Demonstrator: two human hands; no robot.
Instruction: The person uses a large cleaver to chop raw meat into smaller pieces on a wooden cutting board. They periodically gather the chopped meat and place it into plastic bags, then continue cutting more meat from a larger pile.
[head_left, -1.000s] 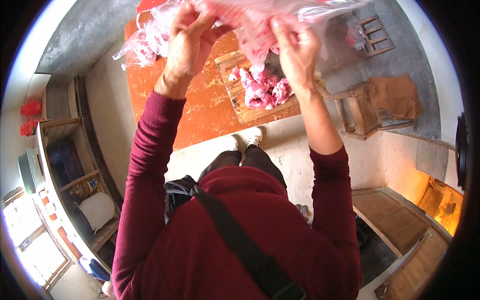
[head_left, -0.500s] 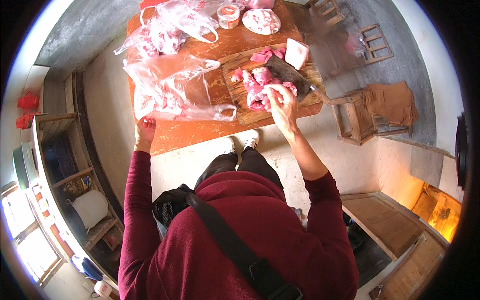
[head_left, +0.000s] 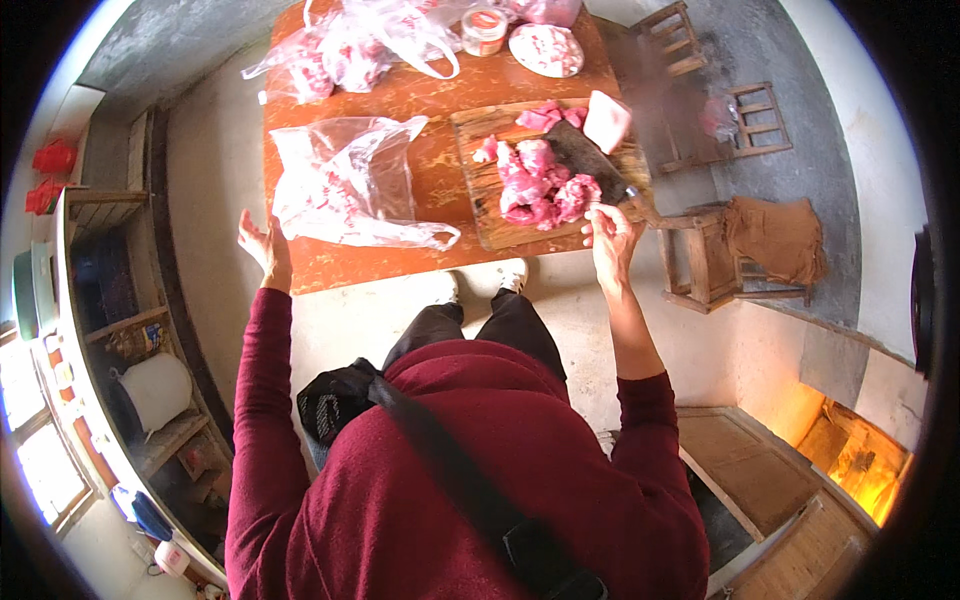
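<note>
My left hand is off the table's left edge, beside a clear plastic bag; its fingers are spread and hold nothing. My right hand hangs near the front right of the wooden cutting board, fingers half curled and apart, with nothing visible in them. Just beyond it, a pile of raw meat pieces sits on the board. A cleaver lies flat behind the meat, its handle pointing right toward the board's edge. A pale slab of meat and darker strips of meat are at the back.
More plastic bags with meat, a round tub and a plate of meat stand at the far side of the brown table. Wooden chairs are on the right, one draped with brown cloth. Shelves line the left.
My right hand has drawn back from the meat toward the right and nearer me. My left hand has left the bag's edge and moved left, fingers spreading. The bag has sagged lower.
</note>
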